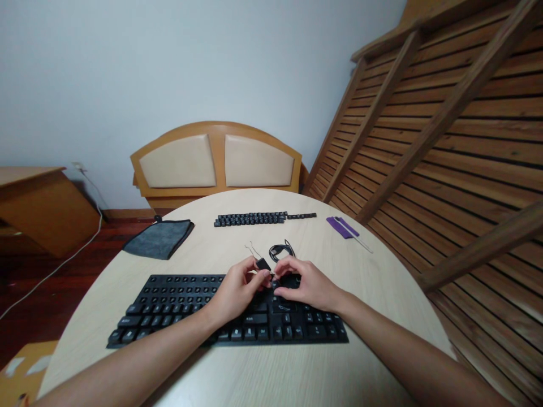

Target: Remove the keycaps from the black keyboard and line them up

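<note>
A black keyboard (176, 306) lies across the near half of the round table, its upper left rows showing bare switches where keycaps are off. Above its right half, my left hand (238, 287) is closed on a wire keycap puller (263, 264), black-handled, with two thin wires pointing up and away. Close beside it, my right hand (306, 284) pinches at something small and dark, perhaps a keycap, at the fingertips; the fingers partly hide it. Removed keycaps (250, 219) stand in neat rows farther back. A coiled black cable (278, 250) rests just behind the keyboard.
On the table's (297, 370) left lies a folded grey cloth (160, 239). To the right a purple cloth (341, 227) sits with a thin white-handled brush-like stick (360, 242) across it. A slatted wooden frame (424, 152) leans along the right side; a headboard (218, 155) stands behind.
</note>
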`<action>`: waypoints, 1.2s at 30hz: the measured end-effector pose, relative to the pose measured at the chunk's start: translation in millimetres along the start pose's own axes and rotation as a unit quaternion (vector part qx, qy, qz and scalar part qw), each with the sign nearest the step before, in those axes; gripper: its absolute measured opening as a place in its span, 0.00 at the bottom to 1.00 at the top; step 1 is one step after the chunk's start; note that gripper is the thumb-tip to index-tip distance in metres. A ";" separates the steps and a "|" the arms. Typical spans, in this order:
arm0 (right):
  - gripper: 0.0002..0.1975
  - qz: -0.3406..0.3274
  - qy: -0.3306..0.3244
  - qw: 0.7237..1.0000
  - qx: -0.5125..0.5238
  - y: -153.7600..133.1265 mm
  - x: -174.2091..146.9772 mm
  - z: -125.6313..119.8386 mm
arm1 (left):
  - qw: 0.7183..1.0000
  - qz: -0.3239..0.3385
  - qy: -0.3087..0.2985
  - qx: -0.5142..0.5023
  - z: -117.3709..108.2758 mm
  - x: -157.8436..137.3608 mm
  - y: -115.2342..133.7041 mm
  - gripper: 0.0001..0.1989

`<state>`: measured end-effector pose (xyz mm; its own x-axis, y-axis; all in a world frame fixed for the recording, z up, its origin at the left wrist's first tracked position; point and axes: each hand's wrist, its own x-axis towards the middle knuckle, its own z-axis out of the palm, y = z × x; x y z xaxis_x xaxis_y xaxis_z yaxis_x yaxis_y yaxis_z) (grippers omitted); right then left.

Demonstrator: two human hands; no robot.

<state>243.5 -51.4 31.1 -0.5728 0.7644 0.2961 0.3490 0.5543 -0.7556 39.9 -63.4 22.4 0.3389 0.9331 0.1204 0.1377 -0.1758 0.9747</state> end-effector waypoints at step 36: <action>0.08 -0.111 0.036 0.978 -0.171 6.1 0.2 5.8 | 1.000 0.024 0.018 -0.001 -0.7 0.1 -4.1 0.11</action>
<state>241.2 -49.7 23.2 -0.6137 0.6266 0.4803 0.4563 0.7780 -0.4319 38.7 -62.4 18.5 0.3110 0.9345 0.1733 0.1202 -0.2195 0.9682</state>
